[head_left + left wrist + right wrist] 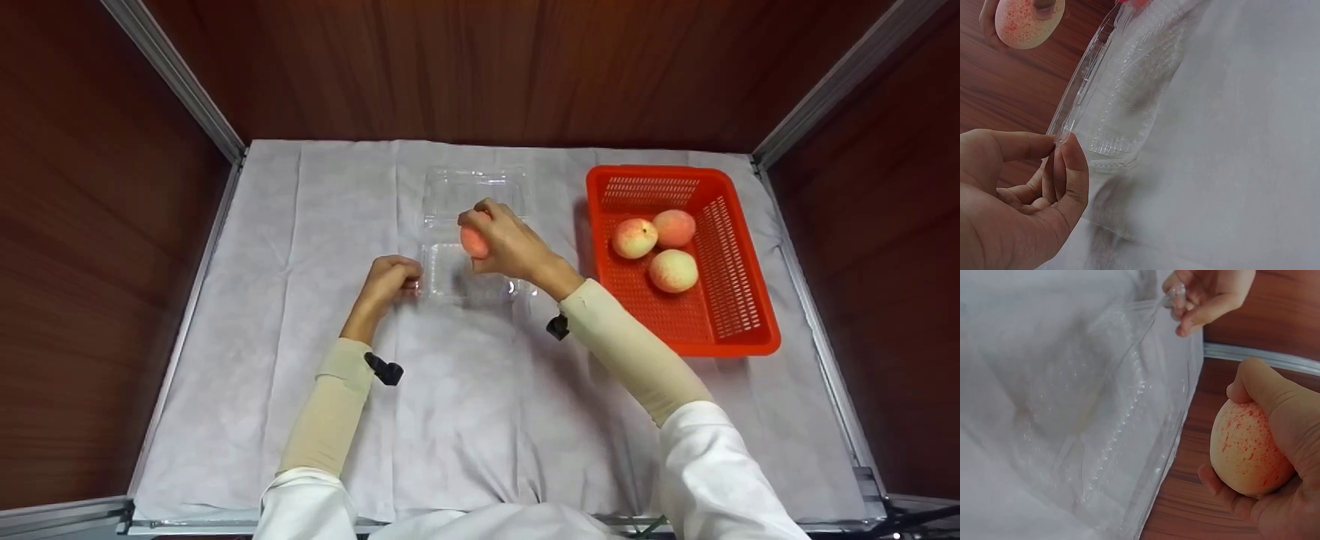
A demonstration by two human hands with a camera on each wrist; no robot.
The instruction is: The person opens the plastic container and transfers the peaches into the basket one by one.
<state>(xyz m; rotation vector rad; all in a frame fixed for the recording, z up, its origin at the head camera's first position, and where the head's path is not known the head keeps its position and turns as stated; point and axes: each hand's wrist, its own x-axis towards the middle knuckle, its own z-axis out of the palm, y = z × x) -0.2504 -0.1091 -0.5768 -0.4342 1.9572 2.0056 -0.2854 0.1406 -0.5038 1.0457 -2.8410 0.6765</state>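
Note:
A clear plastic clamshell container (450, 279) lies opened out on the cloth, its lid half (474, 193) toward the back wall. My left hand (391, 279) pinches the container's left rim between thumb and fingers, as the left wrist view shows closely. Above the container, my right hand (514, 244) grips a peach (474, 238), its fingers curled round the fruit. In the right wrist view the held peach (1247, 450) looks pale with red speckles, apart from the container. Part of the container is hidden under my right hand.
On the right stands a red plastic basket (756, 300) with perforated walls. Three peaches (673, 271) sit inside it. A grey-white cloth (247, 360) covers the table, and brown wood-grain panels (480, 67) enclose the back and sides.

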